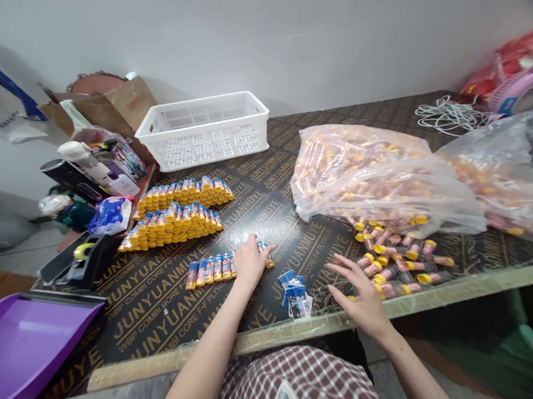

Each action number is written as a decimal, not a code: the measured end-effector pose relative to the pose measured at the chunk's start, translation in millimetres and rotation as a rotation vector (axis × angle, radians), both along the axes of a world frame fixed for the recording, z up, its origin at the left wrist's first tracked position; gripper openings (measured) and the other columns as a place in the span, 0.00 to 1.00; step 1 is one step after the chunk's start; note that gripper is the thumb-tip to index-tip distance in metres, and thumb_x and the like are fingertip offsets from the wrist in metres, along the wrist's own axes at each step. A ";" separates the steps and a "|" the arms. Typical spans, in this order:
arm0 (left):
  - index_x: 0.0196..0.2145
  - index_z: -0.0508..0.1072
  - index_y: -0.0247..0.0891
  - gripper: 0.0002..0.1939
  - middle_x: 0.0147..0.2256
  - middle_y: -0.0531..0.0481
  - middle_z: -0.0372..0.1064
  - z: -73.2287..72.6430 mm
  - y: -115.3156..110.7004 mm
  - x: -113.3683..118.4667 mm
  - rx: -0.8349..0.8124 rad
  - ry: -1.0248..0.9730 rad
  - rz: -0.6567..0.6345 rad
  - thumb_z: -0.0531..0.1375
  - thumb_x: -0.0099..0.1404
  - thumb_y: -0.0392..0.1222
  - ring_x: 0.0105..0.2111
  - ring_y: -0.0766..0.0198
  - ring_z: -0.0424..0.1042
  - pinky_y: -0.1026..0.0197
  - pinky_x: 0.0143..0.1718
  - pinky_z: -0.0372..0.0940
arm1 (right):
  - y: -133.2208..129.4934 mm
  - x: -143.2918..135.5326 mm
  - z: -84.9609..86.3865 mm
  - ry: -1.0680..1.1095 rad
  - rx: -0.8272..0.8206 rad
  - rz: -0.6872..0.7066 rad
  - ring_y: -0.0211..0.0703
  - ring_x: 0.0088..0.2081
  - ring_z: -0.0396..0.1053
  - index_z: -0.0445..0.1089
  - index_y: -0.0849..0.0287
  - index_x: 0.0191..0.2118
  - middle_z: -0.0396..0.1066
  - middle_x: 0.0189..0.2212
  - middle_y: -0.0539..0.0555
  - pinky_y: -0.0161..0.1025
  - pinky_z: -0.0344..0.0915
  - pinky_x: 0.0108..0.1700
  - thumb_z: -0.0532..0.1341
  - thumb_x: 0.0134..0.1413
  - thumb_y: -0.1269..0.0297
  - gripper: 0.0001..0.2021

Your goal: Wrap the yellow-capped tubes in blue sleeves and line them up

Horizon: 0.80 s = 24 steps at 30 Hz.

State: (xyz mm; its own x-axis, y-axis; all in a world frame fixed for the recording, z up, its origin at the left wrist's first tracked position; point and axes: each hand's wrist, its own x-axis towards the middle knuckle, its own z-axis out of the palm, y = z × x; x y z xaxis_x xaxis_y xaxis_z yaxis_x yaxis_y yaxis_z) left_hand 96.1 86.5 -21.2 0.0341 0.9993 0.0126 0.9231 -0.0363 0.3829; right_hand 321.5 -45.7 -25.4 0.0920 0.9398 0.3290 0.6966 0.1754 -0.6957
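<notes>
My left hand (249,263) lies at the right end of a short row of small tubes (211,269) with yellow caps and blue printed wraps. Its thumb and fingers are spread, touching or just over the last tubes; it covers part of the row. My right hand (360,293) is held open above the table, fingers apart, with nothing in it. Just to its right lies a loose heap of pink tubes with yellow caps (391,257). Between my hands is a small pile of blue and white printed labels (295,294).
Two stacks of wrapped tubes (171,225) stand at left, before a white plastic basket (206,133). Plastic bags of tubes (360,161) fill the right. A tape dispenser (87,263) and purple dustpan (38,346) are far left; a white cord (449,114) lies at back right.
</notes>
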 end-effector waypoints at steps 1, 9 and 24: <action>0.48 0.66 0.37 0.26 0.29 0.40 0.72 1.3 -4.5 0.1 0.015 -0.020 0.006 0.54 0.59 0.59 0.32 0.51 0.71 0.61 0.31 0.54 | -1.3 6.9 0.1 -0.024 0.004 -0.021 0.51 0.54 0.61 0.67 0.53 0.49 0.61 0.54 0.58 0.54 0.58 0.55 0.58 0.53 0.64 0.16; 0.27 0.73 0.40 0.05 0.29 0.50 0.68 -13.3 -66.5 15.9 -0.159 -0.310 -0.411 0.63 0.53 0.43 0.30 0.62 0.67 0.64 0.31 0.53 | -9.5 58.3 -5.5 -0.351 -0.300 0.102 0.48 0.40 0.68 0.72 0.57 0.41 0.69 0.37 0.56 0.44 0.65 0.44 0.59 0.45 0.70 0.15; 0.33 0.74 0.42 0.07 0.29 0.48 0.73 -28.2 -75.6 13.1 -0.127 -0.365 -0.353 0.57 0.58 0.35 0.31 0.60 0.70 0.62 0.34 0.56 | 15.1 23.7 6.7 -0.557 -0.360 0.126 0.43 0.33 0.64 0.64 0.59 0.26 0.64 0.30 0.53 0.36 0.59 0.35 0.55 0.41 0.78 0.07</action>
State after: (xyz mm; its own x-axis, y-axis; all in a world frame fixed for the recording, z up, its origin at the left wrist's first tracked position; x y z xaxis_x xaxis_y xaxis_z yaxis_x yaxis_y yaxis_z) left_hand 109.3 10.9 -49.4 0.3850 0.9223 -0.0342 0.6685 -0.2532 0.6993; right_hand 345.2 -30.6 -18.7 -0.1181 0.9922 -0.0405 0.9576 0.1030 -0.2690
